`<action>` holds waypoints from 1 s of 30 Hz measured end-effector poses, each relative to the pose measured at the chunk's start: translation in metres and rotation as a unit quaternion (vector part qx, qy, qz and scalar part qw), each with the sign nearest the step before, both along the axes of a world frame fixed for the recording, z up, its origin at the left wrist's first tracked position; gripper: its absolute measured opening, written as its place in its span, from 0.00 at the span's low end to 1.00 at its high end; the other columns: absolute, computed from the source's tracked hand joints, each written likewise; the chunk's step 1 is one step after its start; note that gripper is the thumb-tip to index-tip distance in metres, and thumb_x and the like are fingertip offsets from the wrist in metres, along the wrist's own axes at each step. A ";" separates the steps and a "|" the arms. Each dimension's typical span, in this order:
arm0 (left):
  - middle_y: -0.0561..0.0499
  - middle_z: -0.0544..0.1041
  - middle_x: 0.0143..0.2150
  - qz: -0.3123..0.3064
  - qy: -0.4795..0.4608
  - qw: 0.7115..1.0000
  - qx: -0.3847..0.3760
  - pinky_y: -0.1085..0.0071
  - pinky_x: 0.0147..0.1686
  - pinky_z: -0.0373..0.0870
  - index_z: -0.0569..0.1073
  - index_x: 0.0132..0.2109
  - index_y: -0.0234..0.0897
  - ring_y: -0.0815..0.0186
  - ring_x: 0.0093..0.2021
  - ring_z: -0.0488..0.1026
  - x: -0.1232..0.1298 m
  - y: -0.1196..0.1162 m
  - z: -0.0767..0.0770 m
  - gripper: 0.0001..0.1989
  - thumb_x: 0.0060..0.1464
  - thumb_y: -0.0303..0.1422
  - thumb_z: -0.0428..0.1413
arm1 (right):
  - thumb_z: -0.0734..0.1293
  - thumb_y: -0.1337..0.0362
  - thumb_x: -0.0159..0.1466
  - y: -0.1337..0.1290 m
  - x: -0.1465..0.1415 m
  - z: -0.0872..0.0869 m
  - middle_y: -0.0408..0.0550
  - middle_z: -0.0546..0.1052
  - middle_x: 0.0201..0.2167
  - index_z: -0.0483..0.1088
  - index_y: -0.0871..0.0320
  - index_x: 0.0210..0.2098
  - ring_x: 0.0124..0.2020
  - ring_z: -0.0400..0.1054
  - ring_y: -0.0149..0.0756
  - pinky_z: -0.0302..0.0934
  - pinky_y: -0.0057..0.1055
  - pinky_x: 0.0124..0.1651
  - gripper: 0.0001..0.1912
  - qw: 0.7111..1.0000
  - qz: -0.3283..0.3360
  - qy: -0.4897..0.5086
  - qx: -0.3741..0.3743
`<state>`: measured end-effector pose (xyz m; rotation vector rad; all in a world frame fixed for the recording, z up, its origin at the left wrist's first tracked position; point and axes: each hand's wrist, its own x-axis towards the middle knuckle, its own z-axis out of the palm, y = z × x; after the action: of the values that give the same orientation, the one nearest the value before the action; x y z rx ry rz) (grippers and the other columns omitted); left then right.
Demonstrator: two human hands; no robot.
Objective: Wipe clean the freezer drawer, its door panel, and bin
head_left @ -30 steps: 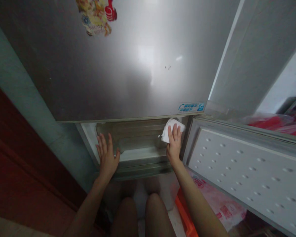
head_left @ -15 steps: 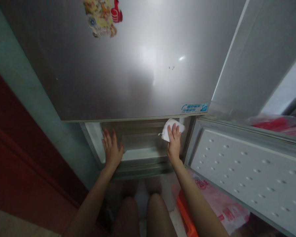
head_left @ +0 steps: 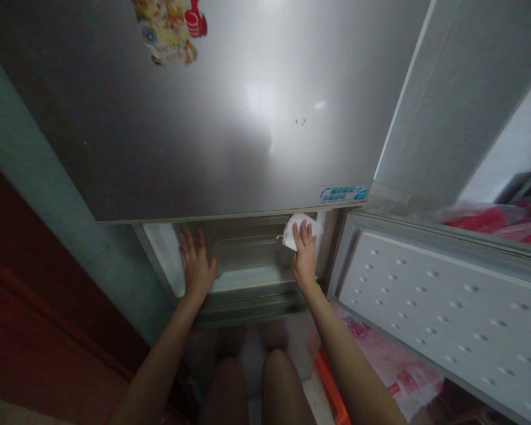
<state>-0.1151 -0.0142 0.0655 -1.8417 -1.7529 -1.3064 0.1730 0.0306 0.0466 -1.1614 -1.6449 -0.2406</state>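
A fridge's lower compartment [head_left: 252, 255] is open in front of my knees, with a pale rim and a dim inside. At its left side my left hand [head_left: 198, 267] is spread, fingers up and thumb apart, holding nothing. My right hand [head_left: 305, 254] presses a white cloth [head_left: 289, 235] near the compartment's upper right corner. The fingers lie over the cloth, and a loose thread hangs from its left edge. What the cloth touches behind is hard to make out.
Above is the shut silver upper door [head_left: 230, 100] with a food-picture magnet [head_left: 166, 35]. To the right the lower door [head_left: 402, 313] stands swung open. Beneath it are a pink printed plastic bag [head_left: 398, 372] and an orange container [head_left: 330, 383]. A reddish-brown panel [head_left: 48, 283] is at left.
The view has shifted slightly, so the fridge appears further left. Both hands keep nearly the same places at the compartment, and the cloth stays under my right hand.
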 end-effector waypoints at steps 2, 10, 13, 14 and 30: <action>0.32 0.38 0.74 0.008 0.006 1.000 0.004 0.45 0.67 0.37 0.48 0.71 0.30 0.51 0.73 0.29 0.000 0.001 0.000 0.35 0.62 0.34 0.51 | 0.50 0.82 0.60 0.002 -0.001 0.000 0.45 0.46 0.72 0.42 0.43 0.70 0.73 0.32 0.38 0.39 0.59 0.69 0.43 1.000 -0.001 0.003 -0.005; 0.28 0.38 0.73 0.031 0.030 0.999 -0.010 0.43 0.67 0.35 0.47 0.71 0.27 0.49 0.73 0.29 0.002 0.002 0.004 0.35 0.63 0.35 0.50 | 0.50 0.81 0.61 0.001 -0.003 0.004 0.47 0.47 0.72 0.45 0.45 0.70 0.73 0.33 0.40 0.37 0.60 0.69 0.42 1.000 -0.010 -0.001 -0.021; 0.30 0.37 0.74 0.008 -0.010 1.000 -0.009 0.42 0.67 0.35 0.48 0.71 0.30 0.48 0.73 0.31 0.005 -0.003 0.007 0.35 0.61 0.34 0.51 | 0.49 0.82 0.60 -0.002 -0.002 0.007 0.45 0.47 0.72 0.44 0.43 0.70 0.73 0.32 0.39 0.37 0.61 0.68 0.43 0.999 -0.013 0.000 -0.040; 0.31 0.38 0.74 -0.004 -0.038 0.999 0.008 0.44 0.67 0.36 0.49 0.70 0.32 0.49 0.73 0.32 0.009 -0.007 0.007 0.35 0.61 0.33 0.52 | 0.49 0.82 0.60 -0.003 -0.002 0.009 0.45 0.47 0.72 0.44 0.44 0.70 0.73 0.32 0.39 0.37 0.61 0.68 0.43 0.999 -0.009 0.004 -0.046; 0.37 0.78 0.52 -0.312 -0.687 0.638 -0.153 0.59 0.55 0.69 0.74 0.44 0.34 0.55 0.54 0.76 0.096 0.020 -0.033 0.12 0.52 0.32 0.60 | 0.61 0.49 0.65 -0.215 -0.020 -0.083 0.43 0.76 0.54 0.74 0.48 0.54 0.59 0.67 0.48 0.64 0.43 0.60 0.22 0.871 0.073 0.417 -0.250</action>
<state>-0.0194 0.0058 0.0330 -1.6179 -1.8661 -3.5744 0.1530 -0.1843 -0.0367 -1.2517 -1.0056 0.7461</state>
